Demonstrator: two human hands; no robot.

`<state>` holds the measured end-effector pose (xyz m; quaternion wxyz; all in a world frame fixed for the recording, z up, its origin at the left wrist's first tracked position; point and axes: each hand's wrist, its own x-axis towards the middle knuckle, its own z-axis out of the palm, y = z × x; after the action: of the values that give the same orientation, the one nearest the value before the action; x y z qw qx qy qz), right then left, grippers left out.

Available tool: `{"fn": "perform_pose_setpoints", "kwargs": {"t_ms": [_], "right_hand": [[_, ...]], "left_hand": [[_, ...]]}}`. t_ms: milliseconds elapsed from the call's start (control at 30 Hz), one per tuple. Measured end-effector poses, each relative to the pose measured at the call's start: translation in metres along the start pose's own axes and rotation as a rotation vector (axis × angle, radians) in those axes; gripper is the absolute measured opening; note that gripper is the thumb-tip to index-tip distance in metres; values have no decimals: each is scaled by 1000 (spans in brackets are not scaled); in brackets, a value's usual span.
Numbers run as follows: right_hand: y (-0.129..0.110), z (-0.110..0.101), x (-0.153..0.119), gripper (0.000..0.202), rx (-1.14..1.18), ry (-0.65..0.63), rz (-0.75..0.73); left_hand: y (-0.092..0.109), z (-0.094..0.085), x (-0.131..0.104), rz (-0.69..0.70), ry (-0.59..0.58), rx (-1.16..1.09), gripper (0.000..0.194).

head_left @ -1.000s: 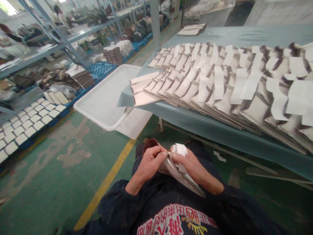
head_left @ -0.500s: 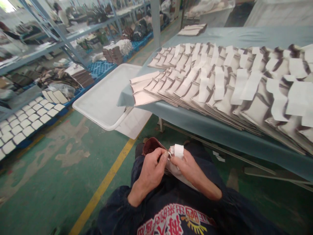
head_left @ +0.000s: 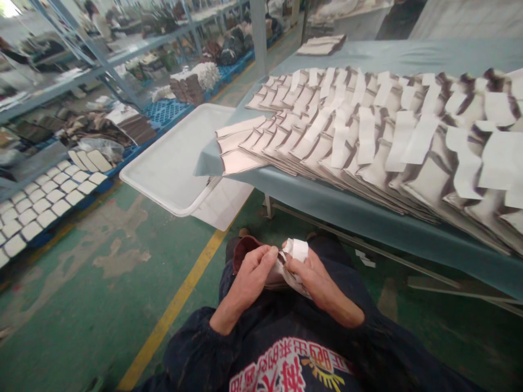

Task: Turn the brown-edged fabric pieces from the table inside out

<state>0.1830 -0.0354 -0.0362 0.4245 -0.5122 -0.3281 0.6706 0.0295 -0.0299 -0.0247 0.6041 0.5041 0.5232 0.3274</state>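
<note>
In my lap lies a bent piece of sheet material (head_left: 244,249), reddish brown on one face and pale on the other. My left hand (head_left: 251,276) is closed on its upper edge, thumb against fingers. Close beside it, my right hand (head_left: 322,286) pinches the same piece near a small dark spot on that edge. A white strip (head_left: 298,249) curls over the fingers of my right hand. The fingertips of the two hands are a little apart, and the undersides of both hands are hidden.
A table with a blue-green cover (head_left: 281,188) stands ahead to the right. Overlapping rows of pale pieces (head_left: 310,147) lie on it, many with white strips. A white plastic tub (head_left: 163,163) sits left of it. Racks (head_left: 102,71) and blue pallets (head_left: 165,111) line the left.
My fingertips have drawn slightly apart, showing more of the dark spot on the edge. The brown part has shifted a little left, and the piece has turned slightly.
</note>
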Motion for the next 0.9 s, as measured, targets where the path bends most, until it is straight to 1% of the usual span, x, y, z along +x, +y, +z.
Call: {"fn": "perform_pose_setpoints", "kwargs": {"t_ms": [67, 200, 300, 367, 500, 567, 733, 833, 900], "right_hand": [[1, 0, -1, 36, 23, -11, 24], [3, -1, -4, 30, 29, -70, -1], [5, -3, -5, 32, 24, -43, -11], [6, -4, -4, 31, 6, -12, -43], [10, -5, 1, 41, -46, 46, -110], [10, -7, 2, 47, -79, 36, -125], [5, -9, 0, 54, -95, -55, -89], [1, -9, -3, 60, -118, -76, -83], [-1, -9, -5, 60, -122, -88, -82]], "left_hand": [[0, -4, 0, -17, -34, -29, 41], [-2, -6, -2, -3, 6, 2, 39], [-2, -5, -5, 41, 13, 82, 33], [-2, -3, -7, 71, 26, 142, 30], [-5, -2, -8, 109, 157, 248, 30], [-8, -4, -7, 107, 191, 256, 32], [-14, -6, -4, 91, 169, 244, 32], [-11, -4, -5, 104, 158, 224, 29], [-8, -2, -6, 111, 137, 224, 25]]}}
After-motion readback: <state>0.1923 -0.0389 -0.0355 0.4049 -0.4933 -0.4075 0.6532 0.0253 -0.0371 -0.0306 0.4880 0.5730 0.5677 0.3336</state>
